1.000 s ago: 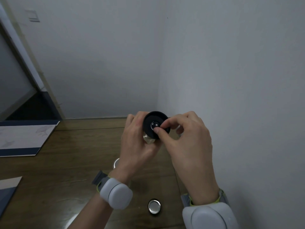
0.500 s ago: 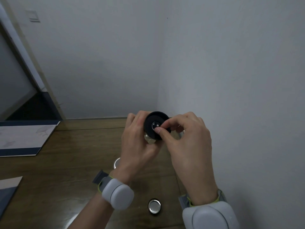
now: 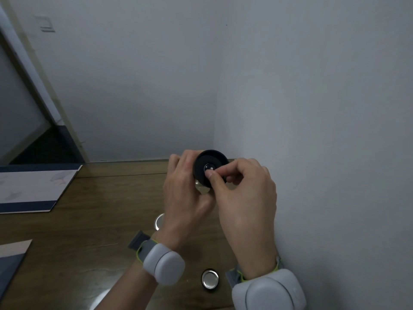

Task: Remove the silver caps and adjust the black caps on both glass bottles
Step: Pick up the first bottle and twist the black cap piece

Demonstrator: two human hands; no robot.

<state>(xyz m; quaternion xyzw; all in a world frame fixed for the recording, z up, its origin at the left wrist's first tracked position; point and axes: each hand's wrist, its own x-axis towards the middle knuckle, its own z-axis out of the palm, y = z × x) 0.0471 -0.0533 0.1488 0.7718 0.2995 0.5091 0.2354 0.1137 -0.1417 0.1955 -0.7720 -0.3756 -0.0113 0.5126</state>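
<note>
My left hand [image 3: 183, 193] is wrapped around a glass bottle [image 3: 202, 189], of which only a clear sliver shows below the cap. The bottle's round black cap [image 3: 202, 173] faces me, with a small shiny centre [image 3: 209, 167]. My right hand [image 3: 245, 195] pinches at that centre with thumb and forefinger. One silver cap [image 3: 210, 280] lies loose on the wooden table [image 3: 93, 220] near my right wrist. Another silver round piece [image 3: 159, 221] peeks out from behind my left wrist, mostly hidden.
The table sits in a corner, with a white wall [image 3: 324, 130] close on the right and another behind. A blue-and-white booklet [image 3: 33, 189] lies at the far left, and a second paper [image 3: 11, 258] at the left edge.
Both hands and the bottle have stayed nearly in place; my right thumb and forefinger shifted slightly on the cap's centre.
</note>
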